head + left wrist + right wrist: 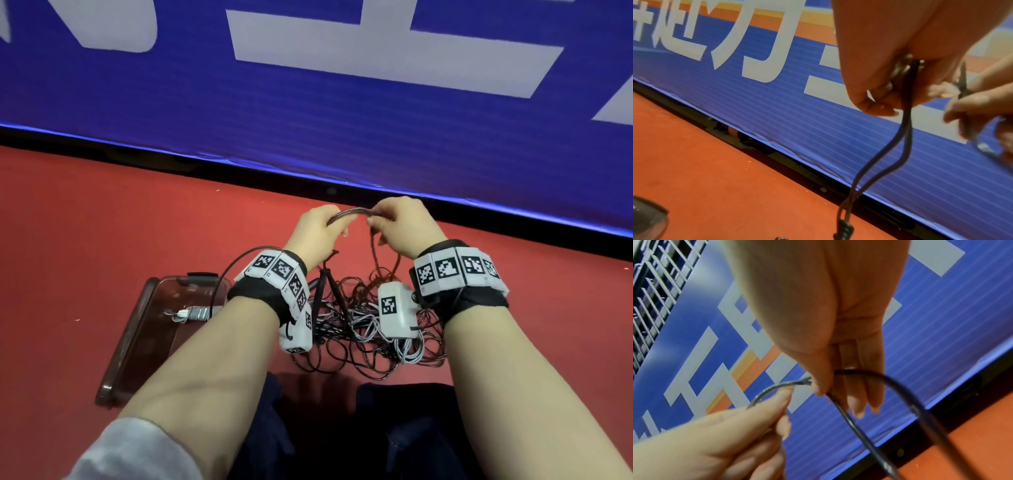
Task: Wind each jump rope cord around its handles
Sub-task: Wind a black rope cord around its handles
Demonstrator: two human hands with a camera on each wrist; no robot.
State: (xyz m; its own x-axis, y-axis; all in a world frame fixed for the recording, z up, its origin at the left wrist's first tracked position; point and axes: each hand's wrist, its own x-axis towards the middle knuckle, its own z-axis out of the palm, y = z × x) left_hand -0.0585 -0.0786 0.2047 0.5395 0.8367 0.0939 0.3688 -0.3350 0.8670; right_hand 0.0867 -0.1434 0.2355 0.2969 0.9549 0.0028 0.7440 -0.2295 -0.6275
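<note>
- on the red floor [85, 222] by a blue banner [342, 120], a person sits with a tangle of cords [359, 329] between the forearms.
- left hand [317, 233] and right hand [399, 226] are raised above the tangle, near each other, each pinching one end of a short arc of bunched cord [349, 214].
- left hand: fingers curled round the bundle; in the left wrist view two dark strands [906, 129] hang down from it to a black handle end [844, 227].
- right hand: thumb and fingers clamp the cord; in the right wrist view a dark loop [900, 394] falls away below it.
- key relation: the held arc runs side to side between the hands; the loose cord drops straight down to the pile, just nearer the right hand. judgement: the right hand feeds the next turn, the left anchors.
- handles of this rope are mostly hidden; cannot tell how many turns are on.
- a wound pale rope [193, 313] lies in a dark tray [137, 342] at left.
- judgement: early; most cords are unwound.
- writing: the banner has large white characters, cropped, not readable. the wristbands carry square code tags [445, 269], no text.
</note>
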